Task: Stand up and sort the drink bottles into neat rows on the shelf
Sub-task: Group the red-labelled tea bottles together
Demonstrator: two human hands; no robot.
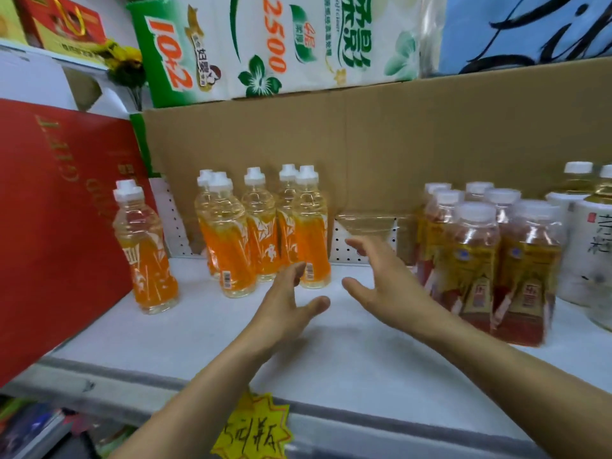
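Honestly, both spread, empty hands, left hand [287, 301] and right hand [381, 279], are best closed low around the clear plastic orange-drink bottles [261, 226]

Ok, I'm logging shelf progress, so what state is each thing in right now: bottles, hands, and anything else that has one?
Lone orange bottle: upright, apart from the cluster, near the red box.
Orange bottle cluster: upright, capped, bunched unevenly.
Red-label bottles: upright, capped, packed close together.
White-label bottles: upright at far right.
Left hand: open, holding nothing.
Right hand: open, holding nothing.
Shelf: bare between the groups.
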